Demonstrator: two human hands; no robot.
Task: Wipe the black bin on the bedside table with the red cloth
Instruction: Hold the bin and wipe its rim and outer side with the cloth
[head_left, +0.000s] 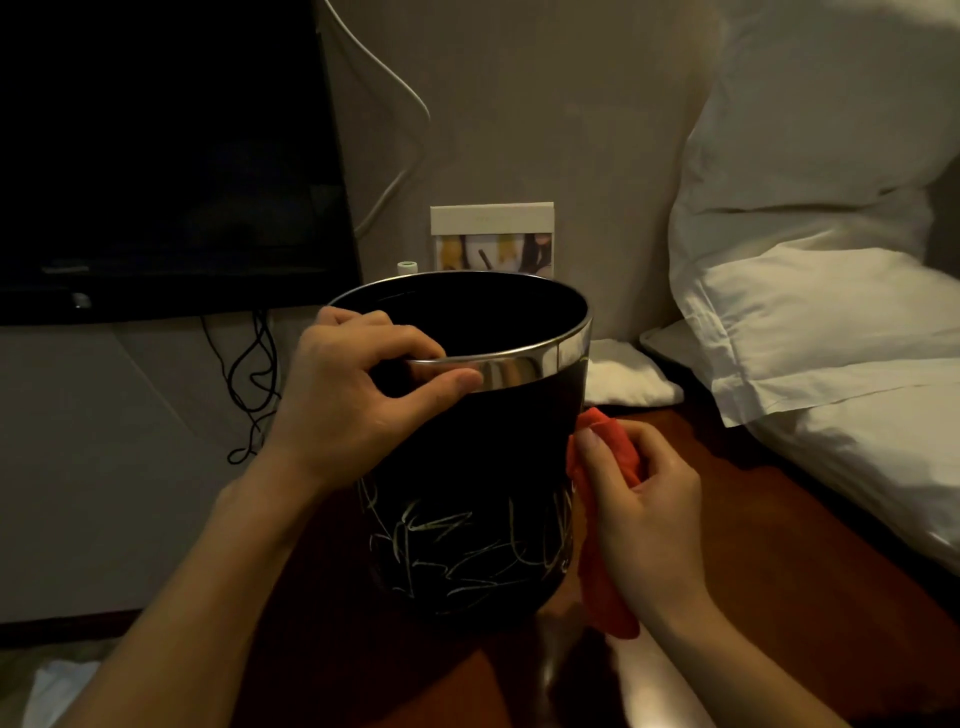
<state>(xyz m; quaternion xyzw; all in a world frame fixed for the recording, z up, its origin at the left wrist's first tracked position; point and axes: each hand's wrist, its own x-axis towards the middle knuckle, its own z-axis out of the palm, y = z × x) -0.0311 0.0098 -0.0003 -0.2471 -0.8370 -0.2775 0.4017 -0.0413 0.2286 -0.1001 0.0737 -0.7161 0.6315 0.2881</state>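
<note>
Gripping the bunched red cloth, the right hand curls its fingers and thumb round the fabric and presses it against the side wall of the round black bin, which stands upright on the dark reddish wooden bedside table. A loose tail of the cloth hangs below the right hand, close to the tabletop. To the other side, the left hand pinches the bin's shiny metal rim band: its thumb lies along the outside of the band and its fingers hook over the edge. Pale scribble marks cover the bin's lower wall, beneath the left wrist. Beyond the right hand, a small white folded cloth lies on the table just beside the bin, and white pillows are stacked farther out on that side. Behind the bin, past both hands, a pale card with coloured pictures leans at the grey wall. Beyond the left hand, a dark flat screen hangs with black cables trailing below it.
</note>
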